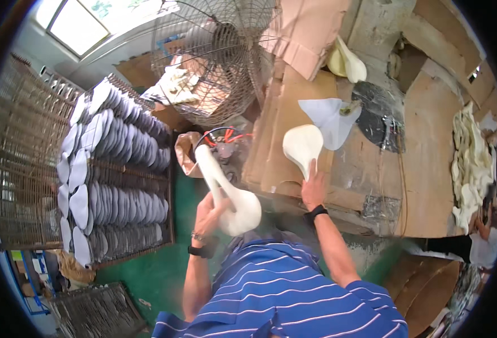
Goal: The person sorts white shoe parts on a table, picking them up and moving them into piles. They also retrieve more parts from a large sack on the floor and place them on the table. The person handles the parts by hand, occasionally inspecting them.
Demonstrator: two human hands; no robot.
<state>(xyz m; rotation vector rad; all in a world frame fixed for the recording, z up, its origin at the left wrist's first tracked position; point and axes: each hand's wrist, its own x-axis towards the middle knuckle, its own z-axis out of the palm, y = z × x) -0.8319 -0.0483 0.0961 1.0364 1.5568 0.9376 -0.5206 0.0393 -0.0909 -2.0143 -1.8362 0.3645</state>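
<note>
1. The left hand (208, 209) has its grip closed around a long cream-white insole piece (229, 191). The piece's narrow end points up and to the far left, and its broad rounded end sits low, just in front of the person's chest.
2. The right hand (314, 188) reaches out over the near edge of the bench (428, 169). Its grip pinches the narrow lower end of a second cream-white insole piece (303, 143), which stands upright with its wide rounded part on the far side of the hand.
3. The two pieces are apart: the left one hangs over the green floor (147, 270), and the right one is above the brown cardboard sheet (282, 135) that covers the left part of the bench.
4. Just beyond the right-hand piece lies a pale, folded sheet of paper (330, 118) on the bench.
5. Farther off on the bench lies another cream-coloured piece (347, 62), and along the right edge sits a heap of cream offcuts (471, 163).
6. To the left stands a wire rack (113, 174) packed with rows of grey and white insoles set on edge.
7. A large wire-caged fan (215, 56) stands at the far middle, between the rack and the bench.
8. The person wears a blue striped shirt (282, 293) and a dark band on each wrist.
</note>
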